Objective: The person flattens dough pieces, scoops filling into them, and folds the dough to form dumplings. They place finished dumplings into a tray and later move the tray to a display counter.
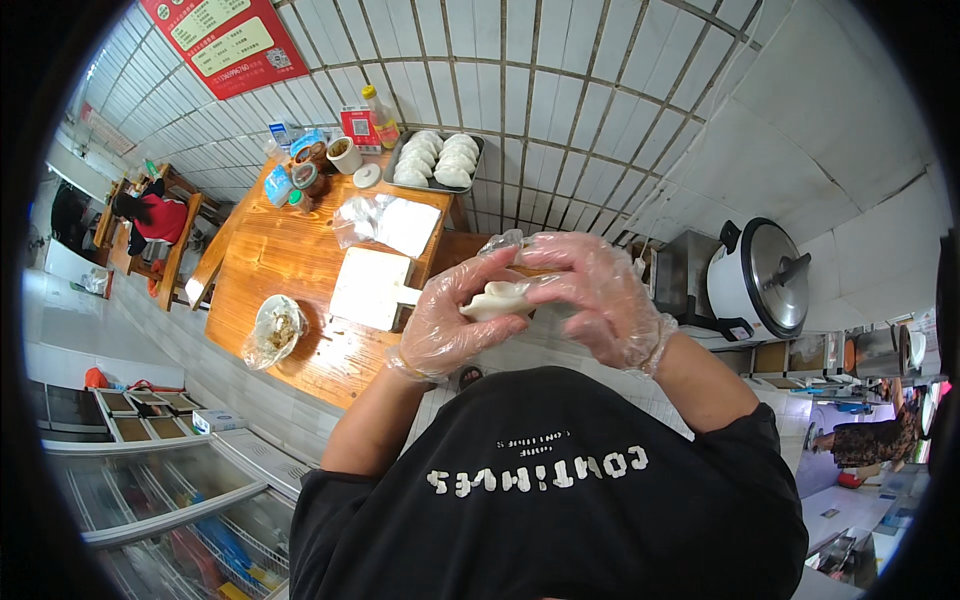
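Both of my hands wear clear plastic gloves. A white dough dumpling [495, 301] rests in my left hand [454, 319], its edge partly pinched into a fold. My right hand [600, 300] is at the dumpling's right end, the fingertips touching the dough there. Part of the dumpling is hidden by the fingers. Left of my hands, a white cutting board [369, 289] with a handle lies on the wooden table [255, 255]. Farther left stands a bowl [280, 322] of brownish filling with plastic film about it. A metal tray [433, 183] at the far edge holds several finished-looking white dumplings.
Plastic bags [390, 221] lie behind the board. Jars [307, 178], a white pot [345, 155] and a yellow-capped bottle [382, 120] stand by the tiled wall. At right is a large cooker [757, 277]; at lower left, a glass-topped freezer [165, 480]. Other people sit or stand farther off.
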Available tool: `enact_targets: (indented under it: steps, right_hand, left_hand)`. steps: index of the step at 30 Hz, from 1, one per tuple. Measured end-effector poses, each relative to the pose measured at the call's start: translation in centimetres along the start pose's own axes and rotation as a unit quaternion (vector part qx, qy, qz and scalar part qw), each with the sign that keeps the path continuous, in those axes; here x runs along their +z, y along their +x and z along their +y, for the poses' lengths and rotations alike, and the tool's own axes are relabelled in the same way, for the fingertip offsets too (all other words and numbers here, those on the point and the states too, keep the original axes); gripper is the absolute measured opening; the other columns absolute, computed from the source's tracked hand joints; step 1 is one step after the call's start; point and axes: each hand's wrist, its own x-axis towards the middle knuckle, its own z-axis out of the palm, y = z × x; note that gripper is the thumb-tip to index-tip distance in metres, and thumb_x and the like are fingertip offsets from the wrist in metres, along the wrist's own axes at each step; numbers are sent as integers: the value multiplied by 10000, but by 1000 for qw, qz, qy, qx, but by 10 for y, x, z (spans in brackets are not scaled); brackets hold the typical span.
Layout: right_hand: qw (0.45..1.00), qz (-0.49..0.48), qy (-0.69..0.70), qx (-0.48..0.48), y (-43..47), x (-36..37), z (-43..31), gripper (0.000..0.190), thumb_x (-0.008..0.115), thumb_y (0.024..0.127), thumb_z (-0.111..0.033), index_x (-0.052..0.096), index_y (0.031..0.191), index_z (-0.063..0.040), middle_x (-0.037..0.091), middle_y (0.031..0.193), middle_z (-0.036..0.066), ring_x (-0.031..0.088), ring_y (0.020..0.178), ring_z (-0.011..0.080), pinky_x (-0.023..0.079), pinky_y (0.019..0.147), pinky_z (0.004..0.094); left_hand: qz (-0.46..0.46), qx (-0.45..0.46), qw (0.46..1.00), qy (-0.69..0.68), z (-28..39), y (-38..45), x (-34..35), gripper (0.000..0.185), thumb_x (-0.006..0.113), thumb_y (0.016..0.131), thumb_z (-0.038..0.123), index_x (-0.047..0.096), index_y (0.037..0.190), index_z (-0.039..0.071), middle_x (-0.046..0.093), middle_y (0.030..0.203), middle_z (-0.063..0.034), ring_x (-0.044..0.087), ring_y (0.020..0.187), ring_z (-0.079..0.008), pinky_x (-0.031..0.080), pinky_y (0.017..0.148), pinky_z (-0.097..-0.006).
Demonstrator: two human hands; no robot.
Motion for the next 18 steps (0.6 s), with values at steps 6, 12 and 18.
enact_targets:
  steps: [6, 12, 18]
  right_hand:
    - [996, 70, 38, 25, -2, -1, 5, 412, 564, 983, -454, 660, 1090, -68, 627, 1194, 140, 635, 1095, 328, 511, 921, 430]
    - [957, 95, 195, 193, -9, 32, -1, 379, 790, 849, -341, 662, 1074, -65, 627, 908, 67, 621, 801, 166, 514, 688, 304]
    - [881, 141, 349, 286, -10, 47, 10, 314, 687, 947, -329, 662, 977, -18, 609, 891, 37, 544, 728, 111, 456, 659, 267]
  left_hand:
    - [16, -40, 999, 11, -3, 0, 2, 507, 793, 842, 165, 617, 1289, 2, 671, 1151, -133, 636, 1068, -208, 495, 936, -335]
    - [90, 81, 993, -17, -10, 7, 16, 372, 669, 932, 189, 644, 1235, -24, 646, 1235, -179, 603, 1172, -266, 450, 1008, -378]
    - [110, 48, 992, -34, -5, 4, 24, 404, 527, 999, 221, 621, 1259, -72, 564, 1383, -214, 542, 1271, -268, 404, 1067, -381]
